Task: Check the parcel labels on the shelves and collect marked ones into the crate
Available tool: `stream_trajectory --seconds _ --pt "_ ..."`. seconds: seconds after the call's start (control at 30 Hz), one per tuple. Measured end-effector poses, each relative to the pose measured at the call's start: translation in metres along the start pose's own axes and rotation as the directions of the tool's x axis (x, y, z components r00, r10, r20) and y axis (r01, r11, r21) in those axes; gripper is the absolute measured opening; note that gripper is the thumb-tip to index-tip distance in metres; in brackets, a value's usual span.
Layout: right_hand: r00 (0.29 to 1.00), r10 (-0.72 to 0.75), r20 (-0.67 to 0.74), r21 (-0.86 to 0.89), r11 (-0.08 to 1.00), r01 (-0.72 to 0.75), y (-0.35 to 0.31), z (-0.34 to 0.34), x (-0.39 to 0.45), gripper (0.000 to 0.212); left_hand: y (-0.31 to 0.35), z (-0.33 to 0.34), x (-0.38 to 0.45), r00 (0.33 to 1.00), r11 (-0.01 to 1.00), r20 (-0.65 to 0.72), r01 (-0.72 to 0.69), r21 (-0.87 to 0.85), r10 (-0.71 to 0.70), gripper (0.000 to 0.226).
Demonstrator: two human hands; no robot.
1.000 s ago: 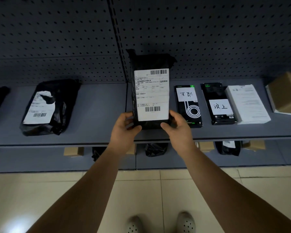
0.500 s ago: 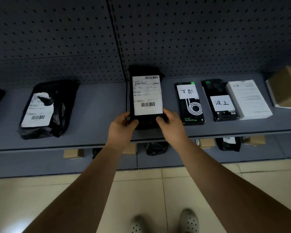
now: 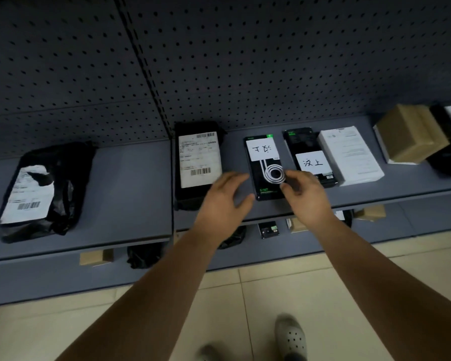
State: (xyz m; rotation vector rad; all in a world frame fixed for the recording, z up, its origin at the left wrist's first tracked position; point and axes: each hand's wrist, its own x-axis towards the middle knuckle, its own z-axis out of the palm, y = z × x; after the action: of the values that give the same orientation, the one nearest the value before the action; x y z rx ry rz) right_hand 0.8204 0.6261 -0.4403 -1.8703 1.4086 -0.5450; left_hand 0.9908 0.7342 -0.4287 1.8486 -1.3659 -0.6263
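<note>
Both hands have let go of the black parcel, which a second ago stood tilted up in their grip; it now lies flat on the shelf, label up, just left of the left hand. That hand hovers with fingers spread and relaxed, holding nothing, its fingertips beside the left edge of the cable box. The right hand sits at the box's right edge, fingers loosely curled, thumb and forefinger near the lower right corner. Whether they touch the box I cannot tell, since the hands are blurred.

Between the two hands lies that cable box, black, bearing a white handwritten note. Just right of the right hand is a second black box with a similar note, then one white box, touching it. Further right stands one brown carton against dark bags. Well left of the left hand lies a second black bag parcel with a torn label.

Counted on this shelf: two labelled bag parcels, two noted black boxes, one white box, one carton. Below the hands, a lower shelf holds small cartons and dark bags, partly hidden.
</note>
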Motion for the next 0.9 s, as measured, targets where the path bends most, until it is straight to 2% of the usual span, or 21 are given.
stream_trajectory --seconds 0.1,0.2,0.3,0.4,0.5,0.67,0.8,0.9 --pt "0.998 -0.046 0.039 -0.087 0.995 0.049 0.012 -0.008 0.013 0.036 0.006 0.039 0.010 0.988 0.992 0.090 0.128 -0.016 -0.126 0.054" --pt "0.987 -0.105 0.120 -0.157 0.980 0.123 0.016 -0.006 0.028 0.039 0.003 0.065 0.024 0.958 0.958 0.033 0.286 -0.024 -0.285 0.055" --pt "0.961 -0.056 0.269 -0.191 0.976 0.110 0.019 -0.003 0.038 0.043 -0.003 0.083 0.035 0.926 0.927 -0.037 0.376 -0.011 -0.376 0.056" --pt "0.943 -0.028 0.332 -0.200 0.975 0.099 0.025 -0.002 0.042 0.047 -0.003 0.093 0.040 0.916 0.918 -0.067 0.396 0.010 -0.395 0.061" --pt "0.933 -0.012 0.359 -0.132 0.989 0.063 0.027 -0.008 0.046 0.045 0.005 0.095 0.036 0.908 0.917 -0.130 0.390 -0.085 -0.398 0.063" --pt "0.897 0.020 0.441 -0.022 1.000 -0.012 0.018 -0.010 0.048 0.031 0.024 0.091 0.023 0.946 0.965 -0.206 0.226 -0.136 -0.251 0.051" --pt "0.895 0.091 0.436 0.137 0.977 -0.166 0.013 -0.016 0.047 0.039 0.016 0.093 0.021 0.903 0.903 -0.161 0.355 -0.243 -0.398 0.053" --pt "0.873 0.084 0.480 0.158 0.971 -0.180 0.011 -0.018 0.049 0.049 0.006 0.095 0.023 0.921 0.930 -0.154 0.339 -0.139 -0.359 0.042"
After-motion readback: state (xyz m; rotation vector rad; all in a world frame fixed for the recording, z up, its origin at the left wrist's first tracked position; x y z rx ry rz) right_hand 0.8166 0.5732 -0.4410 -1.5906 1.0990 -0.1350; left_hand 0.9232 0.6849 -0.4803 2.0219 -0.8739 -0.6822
